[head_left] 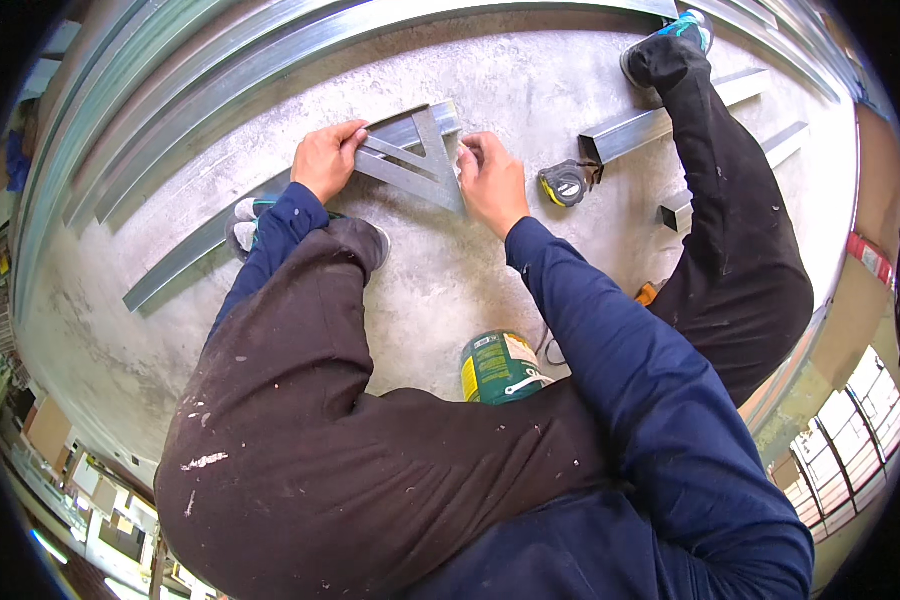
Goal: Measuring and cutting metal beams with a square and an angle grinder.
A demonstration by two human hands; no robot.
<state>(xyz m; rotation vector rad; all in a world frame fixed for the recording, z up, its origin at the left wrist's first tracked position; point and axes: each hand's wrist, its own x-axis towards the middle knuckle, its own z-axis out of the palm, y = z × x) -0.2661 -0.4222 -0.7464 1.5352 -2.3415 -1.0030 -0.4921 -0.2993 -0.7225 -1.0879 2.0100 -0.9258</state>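
A grey metal speed square (422,168) lies across a shiny metal channel (195,250), close to the channel's far end. My left hand (327,162) pinches the square's left corner between thumb and fingers, over the channel. At the square's right edge is my right hand (492,185), its thumb and fingers closed together. A small pale tip shows at those fingertips, too small to name. Just right of that hand, a black and yellow tape measure (566,184) sits on the concrete floor (425,290).
Several long metal channels (270,60) run along the far left. Two shorter ones, a wide channel (635,132) and a narrow channel (678,212), lie at right beside my leg. A green and yellow can (500,365) stands near my thigh. An orange object (648,293) is partly hidden.
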